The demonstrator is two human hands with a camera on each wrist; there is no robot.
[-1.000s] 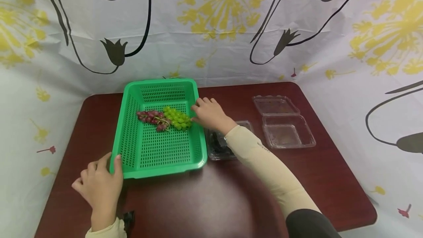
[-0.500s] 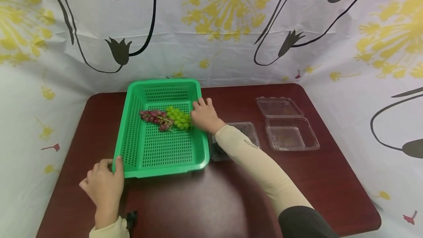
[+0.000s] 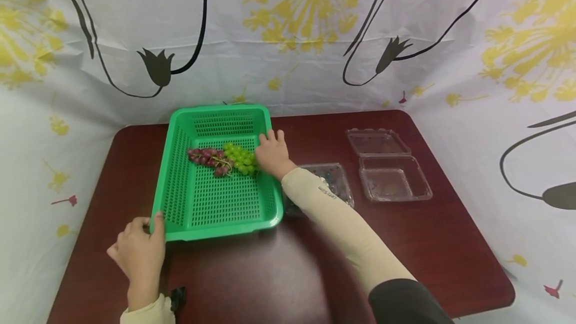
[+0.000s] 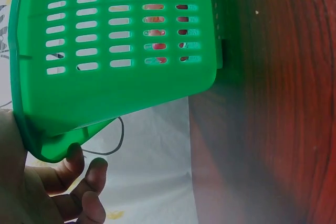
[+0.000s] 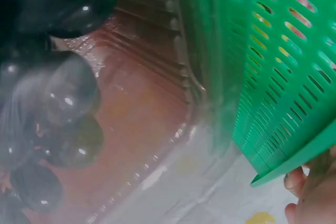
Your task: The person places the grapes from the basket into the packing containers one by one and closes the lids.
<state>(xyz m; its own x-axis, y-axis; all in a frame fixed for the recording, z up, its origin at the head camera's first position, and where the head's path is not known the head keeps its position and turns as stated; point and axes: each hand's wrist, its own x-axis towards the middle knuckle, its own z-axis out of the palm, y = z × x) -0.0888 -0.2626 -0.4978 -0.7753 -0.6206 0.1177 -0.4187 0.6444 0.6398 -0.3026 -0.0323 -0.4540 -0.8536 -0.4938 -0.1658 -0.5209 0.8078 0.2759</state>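
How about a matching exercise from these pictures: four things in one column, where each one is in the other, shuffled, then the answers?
Column one
1. Red grapes
2. Green grapes
3. Open clear box
4. Left hand

Column two
A. At the near left corner of the green basket
B. On the right part of the table
C. In the basket, beside the right hand
D. In the basket, left of the other bunch

Pairs: 1-D, 2-C, 3-B, 4-A
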